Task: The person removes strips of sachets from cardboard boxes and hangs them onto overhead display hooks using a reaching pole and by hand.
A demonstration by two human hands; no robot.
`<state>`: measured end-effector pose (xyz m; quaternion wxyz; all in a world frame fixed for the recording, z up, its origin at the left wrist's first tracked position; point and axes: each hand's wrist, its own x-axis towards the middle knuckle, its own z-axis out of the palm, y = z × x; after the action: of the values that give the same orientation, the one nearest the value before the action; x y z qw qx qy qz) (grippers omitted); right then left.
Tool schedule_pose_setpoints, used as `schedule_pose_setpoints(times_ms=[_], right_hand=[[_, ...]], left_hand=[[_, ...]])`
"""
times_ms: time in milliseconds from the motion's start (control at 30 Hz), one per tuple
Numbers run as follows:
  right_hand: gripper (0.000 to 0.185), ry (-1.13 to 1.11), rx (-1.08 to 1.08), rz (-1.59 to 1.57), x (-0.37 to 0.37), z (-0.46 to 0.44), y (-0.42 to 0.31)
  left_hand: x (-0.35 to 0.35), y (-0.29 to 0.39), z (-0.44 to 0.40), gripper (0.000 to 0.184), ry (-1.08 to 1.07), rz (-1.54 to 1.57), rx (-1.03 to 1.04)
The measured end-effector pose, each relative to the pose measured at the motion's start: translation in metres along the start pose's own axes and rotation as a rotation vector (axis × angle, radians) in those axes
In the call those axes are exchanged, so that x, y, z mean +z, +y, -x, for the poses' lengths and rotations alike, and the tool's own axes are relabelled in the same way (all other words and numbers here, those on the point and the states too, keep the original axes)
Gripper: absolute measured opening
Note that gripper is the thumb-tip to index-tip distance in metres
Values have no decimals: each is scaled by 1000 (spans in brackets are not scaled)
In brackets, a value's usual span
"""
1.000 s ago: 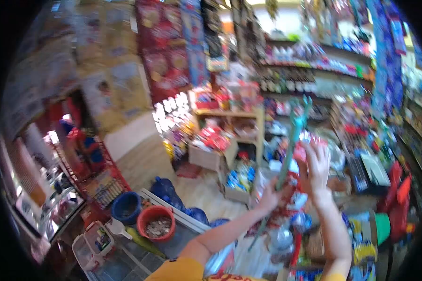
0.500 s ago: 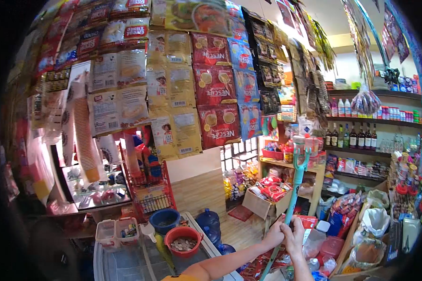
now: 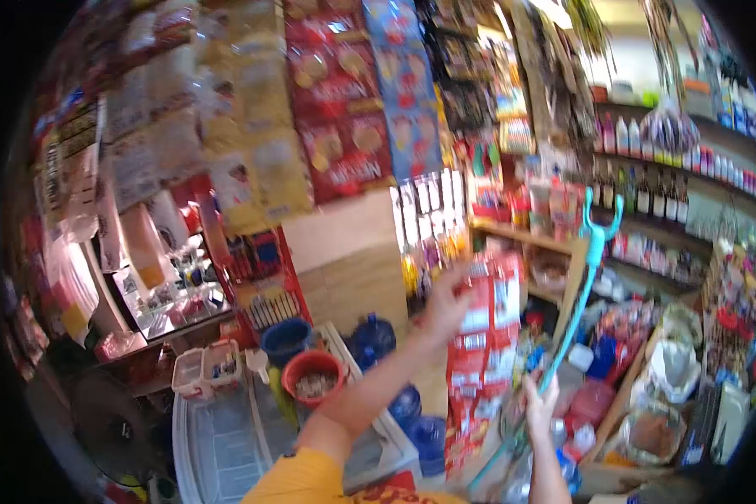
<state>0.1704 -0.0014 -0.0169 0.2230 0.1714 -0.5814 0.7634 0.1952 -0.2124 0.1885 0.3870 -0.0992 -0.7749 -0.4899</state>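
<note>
The left hand (image 3: 445, 312) is raised at the centre of the view, with its fingers bent against the upper left edge of a strip of red sachets (image 3: 483, 357); motion blur obscures the fingertips, but they appear closed on the packaging. The strip hangs vertically below this point, in front of the right side of the body, and its lower end reaches the bottom area of the view. The right hand (image 3: 540, 407) is positioned lower and to the right, with its fingers wrapped around the shaft of a turquoise forked pole (image 3: 574, 317). The pole is tilted: its two-pronged head is uppermost and leans right, while its lower end extends down to the left of the right hand. The strip is located to the left of the pole. Left of the strip, a glass-topped counter (image 3: 227, 433) supports a red bowl (image 3: 312, 361), a blue basin (image 3: 286, 338), a white scoop (image 3: 259, 363) and a clear plastic container (image 3: 191, 385). Blue water jugs (image 3: 428, 443) stand on the floor between the counter and the strip. Gold sachet packs (image 3: 256, 101), red sachet packs (image 3: 336, 84) and blue sachet packs (image 3: 406, 101) hang overhead in adjacent columns. At upper right, dark bottles (image 3: 659, 199) stand on a wall shelf behind the forked head.
</note>
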Motion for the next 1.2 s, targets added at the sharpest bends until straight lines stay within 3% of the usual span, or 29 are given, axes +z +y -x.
schedule_pose_setpoints(times_ms=[33, 67, 100, 167, 233, 300, 333, 433, 500, 567, 600, 633, 700, 767, 833, 1000, 1100, 1133, 1200], right_hand=[[25, -18, 34, 20, -4, -3, -13], [21, -36, 67, 40, -9, -6, -27], [19, -44, 78, 61, -11, -8, -48], [16, -85, 197, -114, -23, -8, -39], [13, -96, 197, -30, -33, -2, -17], [17, -190, 161, 155, -35, -2, 16], [21, -198, 234, 252, -25, -5, -2], [42, -216, 213, 198, 11, -20, -14], [60, -253, 100, 189, 33, -36, -22], [60, -246, 128, 98, 58, -49, -44], [51, -240, 93, 111, 64, -57, -25], [36, -326, 269, 96, 67, -64, -28], [21, -359, 320, -53, 75, -65, -43], [13, -268, 358, -62, 80, -69, -25], [10, -266, 379, -72, 76, -78, -34], [12, -268, 307, -251, 72, -119, -63], [11, -289, 283, -310, 76, -145, -81], [11, -310, 269, -312, 77, -155, -83], [11, -330, 249, -278, 78, -173, -88]], left_hand=[[-2, -7, -17, 51, -32, 93, 29], [-4, -14, -32, 50, 27, -91, -25], [-4, -3, -44, 50, 21, 50, -19], [-4, 6, -67, 51, 77, 143, 134], [-4, 24, -82, 53, 72, 191, 106], [-5, 33, -91, 54, 35, 226, 93], [-3, 27, -97, 54, 43, 263, 99], [-4, 22, -101, 55, 42, 176, 22], [-2, 7, -104, 53, 23, 357, -1], [-5, -3, -106, 52, 6, 347, -3], [-5, 1, -104, 52, 8, 332, -12], [-7, 4, -102, 52, 8, 313, -19], [-9, -8, -107, 52, 26, 313, -11], [-12, -26, -113, 52, 66, 346, -53], [-19, -48, -117, 55, 67, 367, -112], [-38, -72, -109, 33, -64, 714, -559], [-41, -67, -86, 29, -140, 840, -664], [-38, -110, -90, 36, -174, 831, -480], [-37, -140, -86, 35, -134, 850, -565]])
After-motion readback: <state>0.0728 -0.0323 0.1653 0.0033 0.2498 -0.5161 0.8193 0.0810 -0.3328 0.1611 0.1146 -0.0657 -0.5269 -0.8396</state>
